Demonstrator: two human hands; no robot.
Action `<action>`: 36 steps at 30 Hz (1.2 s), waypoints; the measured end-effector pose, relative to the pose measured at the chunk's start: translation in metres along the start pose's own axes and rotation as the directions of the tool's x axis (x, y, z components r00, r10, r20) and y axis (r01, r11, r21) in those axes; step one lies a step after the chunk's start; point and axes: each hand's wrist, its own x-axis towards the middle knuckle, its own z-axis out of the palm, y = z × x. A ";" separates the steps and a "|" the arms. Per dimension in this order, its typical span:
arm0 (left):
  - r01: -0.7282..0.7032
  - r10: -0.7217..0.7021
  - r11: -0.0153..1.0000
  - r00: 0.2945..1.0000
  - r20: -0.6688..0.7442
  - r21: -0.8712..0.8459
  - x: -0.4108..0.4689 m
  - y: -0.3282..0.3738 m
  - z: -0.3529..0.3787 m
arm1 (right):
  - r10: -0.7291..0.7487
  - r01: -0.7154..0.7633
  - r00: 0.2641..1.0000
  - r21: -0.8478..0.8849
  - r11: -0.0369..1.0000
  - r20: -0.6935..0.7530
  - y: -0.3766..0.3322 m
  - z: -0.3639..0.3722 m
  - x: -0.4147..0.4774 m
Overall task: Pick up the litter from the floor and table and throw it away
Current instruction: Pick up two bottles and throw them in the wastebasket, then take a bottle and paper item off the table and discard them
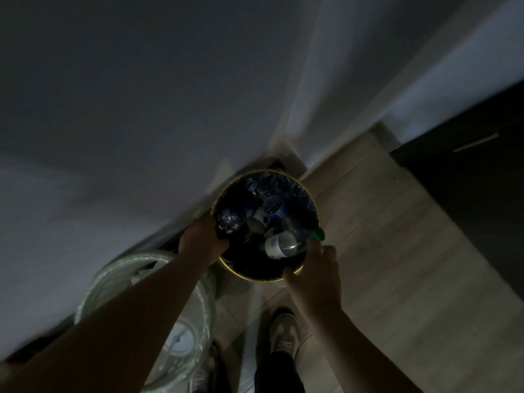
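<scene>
A round bin (284, 175) with a thin yellow rim and a black liner stands on the floor against the wall. It holds several pieces of litter: a clear bottle with a white label (279, 245) and a green cap lying on top near the right rim, a blue can (274, 207), and a crushed clear bottle (231, 219) at the left. My left hand (202, 241) grips the left rim and the black liner there. My right hand (315, 276) is on the near right rim, thumb on the edge, fingers beside the labelled bottle's end.
A white round object wrapped in clear plastic (136, 302) stands close to the bin's left, under my left forearm. A dark cabinet (467, 188) runs along the right. Pale wood floor (382, 251) lies between them. My shoes (284, 333) are just below the bin.
</scene>
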 end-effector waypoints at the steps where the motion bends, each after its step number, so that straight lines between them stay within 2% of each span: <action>1: -0.012 0.012 1.000 1.000 0.001 -0.019 0.002 -0.002 0.001 | -0.007 0.006 1.000 -0.012 1.000 -0.013 0.001 0.000 0.005; 5: -0.087 0.088 0.995 0.996 0.017 -0.051 0.007 -0.008 0.006 | -0.027 0.026 0.999 0.024 0.999 0.034 0.012 0.006 0.035; 9: -0.095 0.100 0.993 0.992 0.072 -0.063 0.007 -0.010 0.008 | -0.099 0.099 0.995 0.011 0.995 -0.004 0.011 0.006 0.048; 13: -0.098 0.100 0.995 0.992 0.070 -0.036 0.003 -0.011 0.004 | -0.191 0.192 0.980 -0.016 0.981 0.055 0.001 0.012 0.032; 15: -0.089 0.090 0.996 0.995 0.054 -0.016 -0.002 -0.009 -0.001 | -0.189 0.190 0.980 -0.008 0.982 0.064 -0.004 0.012 0.022; 20: -0.147 0.144 0.988 0.987 0.068 0.036 -0.030 -0.002 -0.031 | -0.181 0.181 0.983 -0.036 0.983 -0.002 -0.016 -0.021 -0.003; 30: -0.387 0.376 0.876 0.922 0.094 0.288 -0.144 0.024 -0.173 | -0.296 0.285 0.955 -0.302 0.910 0.009 -0.070 -0.155 -0.100; 36: -0.498 0.517 0.804 0.855 0.032 0.326 -0.241 0.040 -0.294 | -0.379 0.340 0.925 -0.416 0.843 -0.013 -0.131 -0.264 -0.187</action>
